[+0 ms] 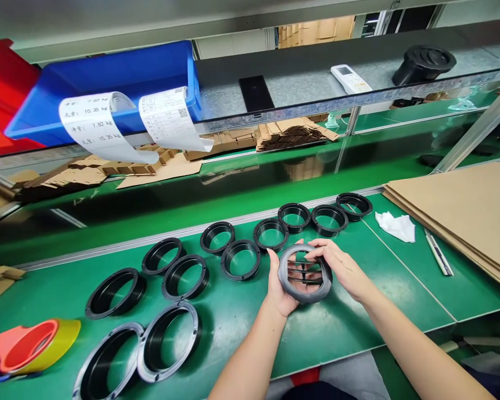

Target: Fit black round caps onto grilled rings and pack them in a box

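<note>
1. Head view: the green bench [241, 328] runs left to right, with a metal rail along its far edge and a shelf above. A stack of cardboard sheets [462, 216] fills its right end and overhangs the near-right corner.
2. Black plastic rings lie in a curved row from the near-left corner toward the far-right: two large rings [137, 350] at the near-left edge, then mid-sized rings [183, 275], then smaller ones ending at the last ring [354, 205] by the far rail.
3. A round black louvred vent grille [305, 273] is held just above the middle of the bench. The left hand [280, 286] cups it from below and its left side, fingers curled on the rim. The right hand [344, 266] is clamped on the upper right rim, fingertips [316, 251] pressing on the slats.
4. Judged from the grip, the step in hand looks like checking or seating the slats. Any next move would call for a steady rim hold and light pressure on the thin slats.
5. Open room lies between the hands and the cardboard, and along the near edge below the grille. Left is crowded with rings.
6. Smaller things: tape rolls [33, 347] at the near-left corner, a white cloth [397, 226] and a slim tool [438, 253] beside the cardboard.
</note>
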Demonstrator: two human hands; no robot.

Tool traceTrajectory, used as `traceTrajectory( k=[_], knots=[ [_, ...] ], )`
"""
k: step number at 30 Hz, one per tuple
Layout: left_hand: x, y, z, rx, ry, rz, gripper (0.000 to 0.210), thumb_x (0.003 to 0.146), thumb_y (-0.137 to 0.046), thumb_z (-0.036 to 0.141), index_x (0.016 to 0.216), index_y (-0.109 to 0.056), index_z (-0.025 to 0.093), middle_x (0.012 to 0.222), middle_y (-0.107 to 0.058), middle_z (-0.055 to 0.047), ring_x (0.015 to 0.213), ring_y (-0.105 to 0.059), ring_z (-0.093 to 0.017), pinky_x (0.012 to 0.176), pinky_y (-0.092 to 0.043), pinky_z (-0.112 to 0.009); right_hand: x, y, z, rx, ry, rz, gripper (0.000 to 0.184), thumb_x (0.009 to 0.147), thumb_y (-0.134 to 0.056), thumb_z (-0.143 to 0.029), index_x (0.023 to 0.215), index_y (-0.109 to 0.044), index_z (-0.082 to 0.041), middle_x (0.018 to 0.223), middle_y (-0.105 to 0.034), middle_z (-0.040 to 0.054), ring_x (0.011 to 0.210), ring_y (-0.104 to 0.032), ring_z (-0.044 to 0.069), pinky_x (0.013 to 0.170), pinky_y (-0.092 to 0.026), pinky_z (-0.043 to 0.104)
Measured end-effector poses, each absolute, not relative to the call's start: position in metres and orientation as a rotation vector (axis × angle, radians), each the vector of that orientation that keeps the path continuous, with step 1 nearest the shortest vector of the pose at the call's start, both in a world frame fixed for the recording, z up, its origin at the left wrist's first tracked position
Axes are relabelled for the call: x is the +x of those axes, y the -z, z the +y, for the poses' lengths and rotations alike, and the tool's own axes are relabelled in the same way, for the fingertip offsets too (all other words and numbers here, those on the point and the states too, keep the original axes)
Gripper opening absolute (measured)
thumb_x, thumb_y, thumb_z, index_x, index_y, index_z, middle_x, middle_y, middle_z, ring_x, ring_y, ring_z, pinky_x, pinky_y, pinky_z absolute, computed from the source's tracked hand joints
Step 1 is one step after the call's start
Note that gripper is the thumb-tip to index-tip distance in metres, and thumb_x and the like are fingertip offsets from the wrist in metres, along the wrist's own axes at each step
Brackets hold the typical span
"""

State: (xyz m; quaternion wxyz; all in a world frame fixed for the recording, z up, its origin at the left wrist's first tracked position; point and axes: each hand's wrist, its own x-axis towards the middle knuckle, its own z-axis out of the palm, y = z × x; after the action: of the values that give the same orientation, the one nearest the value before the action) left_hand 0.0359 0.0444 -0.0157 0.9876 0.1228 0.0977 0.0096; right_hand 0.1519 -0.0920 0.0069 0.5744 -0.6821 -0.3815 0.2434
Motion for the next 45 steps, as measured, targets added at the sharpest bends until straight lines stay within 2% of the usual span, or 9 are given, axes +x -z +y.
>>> traceTrajectory(
  k=[10, 14, 17, 24, 28, 31, 35, 38, 45],
  knots=[
    [0.037, 0.018, 0.044, 0.179, -0.004, 0.251, 0.081, 0.084, -0.042, 0.081, 0.141, -0.049, 0.024, 0.124, -0.064, -0.017, 0.111, -0.061, -0.036, 0.097, -0.045, -0.058, 0.147, -0.001, -0.098, -1.737, -0.4, -0.992, 0.051, 0.103, -0.029, -0.054, 0.118, -0.07, -0.028, 0.135, -0.051, 0.0093, 0.127, -0.047, 0.027, 0.111, -0.04, 0.049],
    [0.039, 0.019, 0.035, 0.112, -0.108, 0.413, 0.066, 0.091, -0.045, 0.069, 0.125, -0.061, 0.014, 0.117, -0.068, -0.014, 0.106, -0.065, -0.026, 0.098, -0.049, -0.04, 0.137, -0.01, -0.1, -1.94, 0.007, -1.617, 0.048, 0.098, -0.049, -0.053, 0.132, -0.062, -0.021, 0.149, -0.044, 0.0115, 0.14, -0.031, 0.034, 0.116, -0.031, 0.06],
    [0.042, 0.024, 0.029, 0.126, -0.106, 0.481, 0.063, 0.091, -0.049, 0.067, 0.113, -0.066, 0.011, 0.111, -0.071, -0.015, 0.107, -0.066, -0.028, 0.099, -0.05, -0.04, 0.132, -0.012, -0.099, -2.083, 0.114, -1.818, 0.064, 0.091, -0.061, -0.057, 0.136, -0.056, -0.011, 0.152, -0.04, 0.0152, 0.143, -0.027, 0.036, 0.118, -0.029, 0.061],
    [0.047, 0.023, 0.027, 0.111, -0.112, 0.515, 0.06, 0.092, -0.05, 0.065, 0.116, -0.065, 0.012, 0.12, -0.068, -0.014, 0.116, -0.062, -0.028, 0.105, -0.046, -0.039, 0.131, 0.004, -0.098, -2.173, -0.168, -1.772, 0.072, 0.098, -0.053, -0.049, 0.153, -0.029, -0.009, 0.161, -0.021, 0.0155, 0.15, -0.013, 0.029, 0.123, -0.022, 0.053],
    [0.046, 0.027, 0.024, 0.169, -0.027, 0.453, 0.072, 0.086, -0.056, 0.069, 0.133, -0.056, 0.015, 0.129, -0.063, -0.016, 0.125, -0.055, -0.035, 0.108, -0.043, -0.046, 0.133, -0.007, -0.101, -2.136, -0.564, -1.563, 0.107, 0.076, -0.077, -0.056, 0.158, -0.014, -0.027, 0.164, -0.001, 0.0146, 0.149, -0.004, 0.038, 0.117, -0.026, 0.06],
    [0.045, 0.034, 0.024, 0.25, 0.022, 0.387, 0.079, 0.086, -0.048, 0.075, 0.144, -0.045, 0.021, 0.136, -0.058, -0.016, 0.129, -0.051, -0.036, 0.107, -0.041, -0.051, 0.156, -0.014, -0.097, -2.042, -0.597, -1.528, 0.117, 0.062, -0.085, -0.048, 0.157, -0.018, -0.033, 0.161, -0.018, 0.0116, 0.147, -0.019, 0.036, 0.116, -0.031, 0.054],
    [0.043, 0.035, 0.027, 0.386, 0.048, 0.309, 0.082, 0.085, -0.041, 0.08, 0.151, -0.027, 0.035, 0.146, -0.048, -0.014, 0.13, -0.049, -0.034, 0.105, -0.04, -0.053, 0.251, -0.014, -0.087, -2.252, -0.017, -1.134, 0.091, 0.075, -0.071, -0.055, 0.152, -0.035, -0.022, 0.152, -0.029, 0.0165, 0.14, -0.03, 0.036, 0.115, -0.029, 0.051],
    [0.043, 0.033, 0.028, 0.472, 0.053, 0.324, 0.08, 0.089, -0.042, 0.075, 0.151, -0.028, 0.026, 0.14, -0.052, -0.019, 0.121, -0.056, -0.031, 0.101, -0.042, -0.048, 0.332, -0.007, -0.084, -2.62, 0.229, -0.747, 0.088, 0.082, -0.06, -0.065, 0.151, -0.037, -0.015, 0.143, -0.036, 0.0229, 0.134, -0.036, 0.042, 0.111, -0.031, 0.053],
    [0.054, 0.071, 0.033, 0.412, 0.131, 0.334, 0.084, 0.083, -0.053, 0.075, 0.147, -0.033, 0.023, 0.128, -0.059, -0.018, 0.111, -0.061, -0.03, 0.091, -0.048, -0.042, 0.393, 0.018, -0.081, -2.906, 0.145, -0.777, 0.086, 0.085, -0.052, -0.072, 0.151, -0.038, -0.018, 0.141, -0.041, 0.0225, 0.129, -0.043, 0.041, 0.105, -0.035, 0.05]
  ],
)
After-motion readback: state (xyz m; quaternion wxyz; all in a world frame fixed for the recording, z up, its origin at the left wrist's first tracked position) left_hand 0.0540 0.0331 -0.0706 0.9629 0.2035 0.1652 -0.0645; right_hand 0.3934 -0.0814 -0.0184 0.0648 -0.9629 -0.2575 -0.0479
